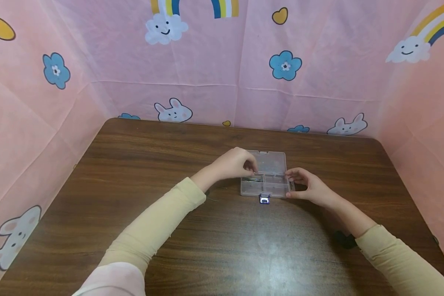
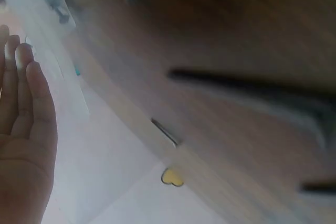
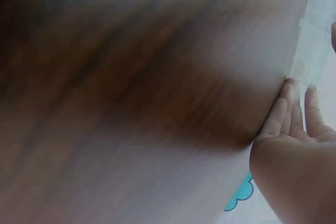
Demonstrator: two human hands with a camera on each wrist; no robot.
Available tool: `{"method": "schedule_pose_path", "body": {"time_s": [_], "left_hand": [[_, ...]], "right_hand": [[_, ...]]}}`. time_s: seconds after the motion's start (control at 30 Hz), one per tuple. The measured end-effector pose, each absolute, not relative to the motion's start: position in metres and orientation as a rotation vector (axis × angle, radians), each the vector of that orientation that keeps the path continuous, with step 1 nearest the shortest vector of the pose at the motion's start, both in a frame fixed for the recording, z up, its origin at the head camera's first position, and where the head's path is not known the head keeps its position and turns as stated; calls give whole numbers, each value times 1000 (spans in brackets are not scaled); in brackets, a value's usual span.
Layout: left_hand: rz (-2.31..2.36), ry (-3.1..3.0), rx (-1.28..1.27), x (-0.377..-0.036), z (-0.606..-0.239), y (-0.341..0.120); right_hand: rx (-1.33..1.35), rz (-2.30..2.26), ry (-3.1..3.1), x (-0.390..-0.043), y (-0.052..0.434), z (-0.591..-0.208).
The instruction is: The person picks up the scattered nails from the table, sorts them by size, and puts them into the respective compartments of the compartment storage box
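Note:
A clear plastic compartment box (image 1: 252,190) lies on the table with its lid (image 1: 270,162) open toward the back and a blue-edged latch (image 1: 264,199) at the front. Thin metal pieces (image 1: 252,179) lie in its back left compartment. My left hand (image 1: 238,163) is over that compartment, fingertips pointing down; whether they pinch anything is hidden. At the box's right end, my right hand (image 1: 311,189) holds it, thumb at the front corner and fingers farther back. In the left wrist view, several slim metal pieces lie loose, including a small one (image 2: 165,132); their kind is unclear.
The brown wooden table (image 1: 214,255) has rounded back corners. Pink printed cloth (image 1: 214,65) stands behind it and along both sides. Two thin pieces, one of them a sliver (image 1: 213,200), lie left of the box.

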State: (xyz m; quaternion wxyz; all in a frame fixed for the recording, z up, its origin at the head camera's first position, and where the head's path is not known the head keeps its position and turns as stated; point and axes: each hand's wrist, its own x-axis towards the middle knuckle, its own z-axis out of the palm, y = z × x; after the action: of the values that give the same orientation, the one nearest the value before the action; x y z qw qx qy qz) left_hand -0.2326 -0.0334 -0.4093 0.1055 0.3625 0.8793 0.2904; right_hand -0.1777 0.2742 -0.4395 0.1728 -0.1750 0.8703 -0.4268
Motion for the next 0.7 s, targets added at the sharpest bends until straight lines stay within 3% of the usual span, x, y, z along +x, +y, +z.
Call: {"method": "schedule_pose_path", "body": {"time_s": [0.7], "left_hand": [[865,2638,939,-236,-406,-91]], "right_hand": [[-495,-1220,2463,-176,274,-438]]}}
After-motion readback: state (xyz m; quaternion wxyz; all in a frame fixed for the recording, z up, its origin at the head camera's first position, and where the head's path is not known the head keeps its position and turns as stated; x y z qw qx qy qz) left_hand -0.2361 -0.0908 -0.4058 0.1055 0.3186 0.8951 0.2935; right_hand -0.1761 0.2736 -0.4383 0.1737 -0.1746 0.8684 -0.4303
